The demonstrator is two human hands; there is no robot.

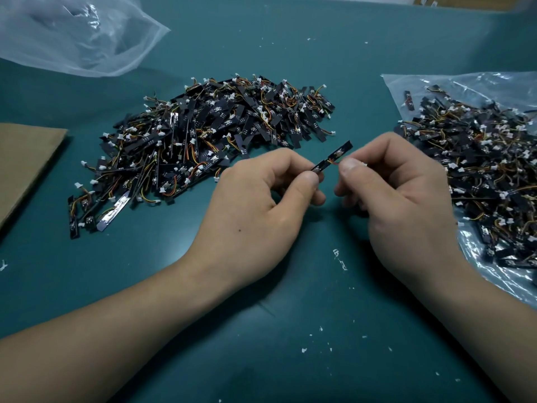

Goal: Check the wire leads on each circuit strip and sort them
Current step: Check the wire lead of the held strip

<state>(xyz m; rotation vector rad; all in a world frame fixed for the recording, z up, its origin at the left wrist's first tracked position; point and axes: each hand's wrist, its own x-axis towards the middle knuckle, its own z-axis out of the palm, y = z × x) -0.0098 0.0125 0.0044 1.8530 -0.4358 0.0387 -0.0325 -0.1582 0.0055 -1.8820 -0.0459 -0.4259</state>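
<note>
fingers (306, 181) of the left hand (255, 205) pinch the lower end of one black circuit strip (340, 154) at mid-frame, above the green table (290, 330). the right hand (406, 199) seems to pinch its wire leads (333, 162), mostly hidden. a loose pile (203, 135) lies upper centre, and more strips on a plastic bag (494, 82) at right.

No legible text, faint white marks (340, 258) on the table (290, 330) (unreadable scrawl)

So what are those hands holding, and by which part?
One circuit strip: the left hand pinches its lower end, and the right hand pinches its wire lead.
</note>
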